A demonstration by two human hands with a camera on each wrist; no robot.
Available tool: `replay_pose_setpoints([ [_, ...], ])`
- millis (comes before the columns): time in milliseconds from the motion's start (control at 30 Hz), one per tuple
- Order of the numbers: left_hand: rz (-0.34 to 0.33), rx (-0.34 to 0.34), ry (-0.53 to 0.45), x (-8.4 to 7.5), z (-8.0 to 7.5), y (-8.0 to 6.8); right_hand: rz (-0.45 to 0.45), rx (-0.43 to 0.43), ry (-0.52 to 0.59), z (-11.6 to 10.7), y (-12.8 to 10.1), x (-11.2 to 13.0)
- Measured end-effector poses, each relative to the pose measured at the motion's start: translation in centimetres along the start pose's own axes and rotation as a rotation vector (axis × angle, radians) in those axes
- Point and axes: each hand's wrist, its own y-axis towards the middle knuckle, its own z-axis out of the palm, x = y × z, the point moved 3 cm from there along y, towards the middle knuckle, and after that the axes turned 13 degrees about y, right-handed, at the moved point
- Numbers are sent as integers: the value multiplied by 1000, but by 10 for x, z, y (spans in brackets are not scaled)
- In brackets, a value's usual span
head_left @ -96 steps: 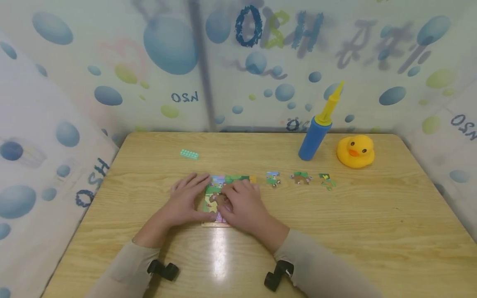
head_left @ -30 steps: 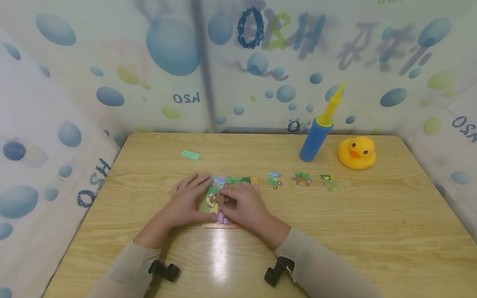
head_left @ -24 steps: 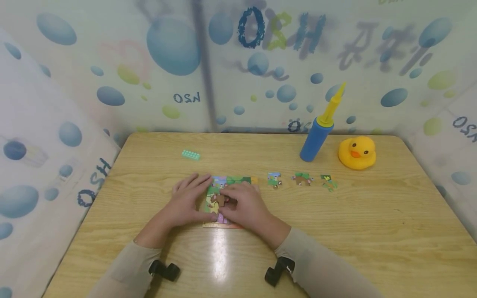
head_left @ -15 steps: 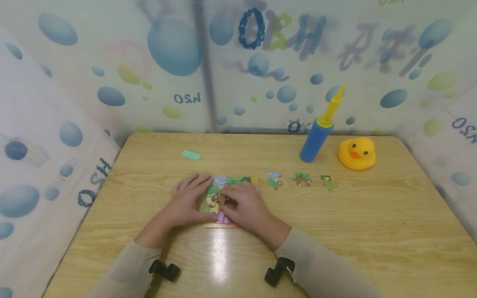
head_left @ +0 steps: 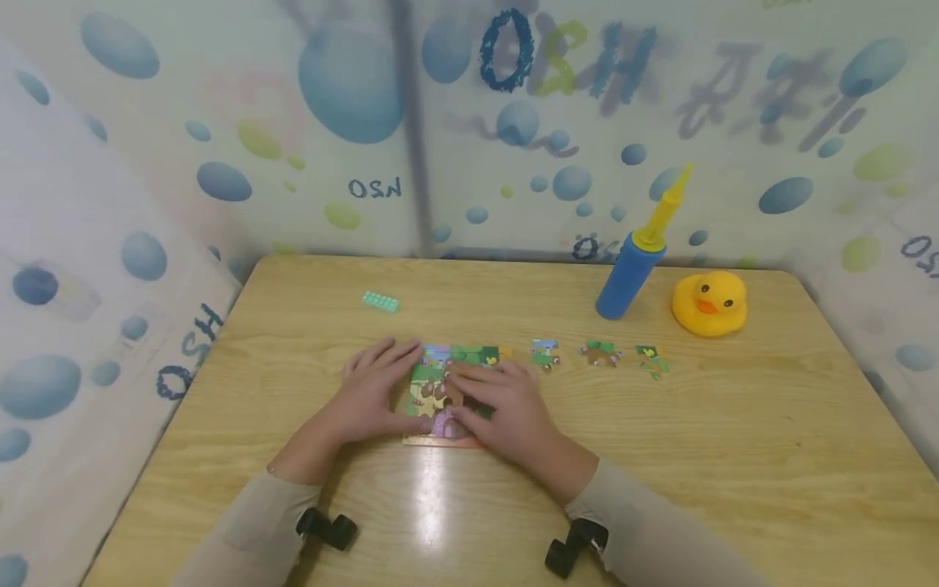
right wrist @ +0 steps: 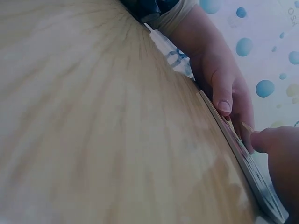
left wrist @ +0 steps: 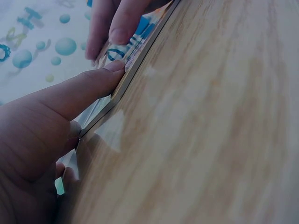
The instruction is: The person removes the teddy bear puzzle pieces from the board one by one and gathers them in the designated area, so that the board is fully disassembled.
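A colourful jigsaw puzzle board (head_left: 433, 442) lies flat on the wooden table between the hands, with a cartoon picture partly filled in. My left hand (head_left: 376, 395) rests at its left side, fingers spread and fairly straight, the thumb (left wrist: 96, 86) pressing on its near edge. Over the board's middle, my right hand (head_left: 517, 408) pinches a brown puzzle piece (head_left: 454, 395) between thumb and fingers; a tilted edge of the piece (right wrist: 246, 127) shows by the thumb in the right wrist view. The right hand hides the board's right half.
Three loose puzzle pieces lie in a row right of the board: a blue-green one (head_left: 545, 353), a brown one (head_left: 601, 353) and a green one (head_left: 651, 361). Behind are a mint toy brick (head_left: 381, 302), a blue-and-yellow pump (head_left: 625, 277) and a yellow rubber duck (head_left: 709, 305).
My right hand has shifted slightly to the right over the board, uncovering more of the picture's middle. My left hand stays at the board's left side. The view has tilted slightly.
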Motion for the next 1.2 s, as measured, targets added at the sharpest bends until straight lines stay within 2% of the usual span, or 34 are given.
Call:
replay_pose_setpoints([
  [300, 1, -7, -18, 0, -1, 0, 32, 9, -27, -38, -21, -14],
  [533, 1, -6, -16, -1, -2, 1, 35, -44, -71, -63, -39, -30],
  [967, -13, 12, -23, -2, -2, -1, 58, -56, -68, -94, -67, -41],
  [1200, -15, 14, -28, 0, -1, -1, 52, -55, -62, -99, -71, -41],
])
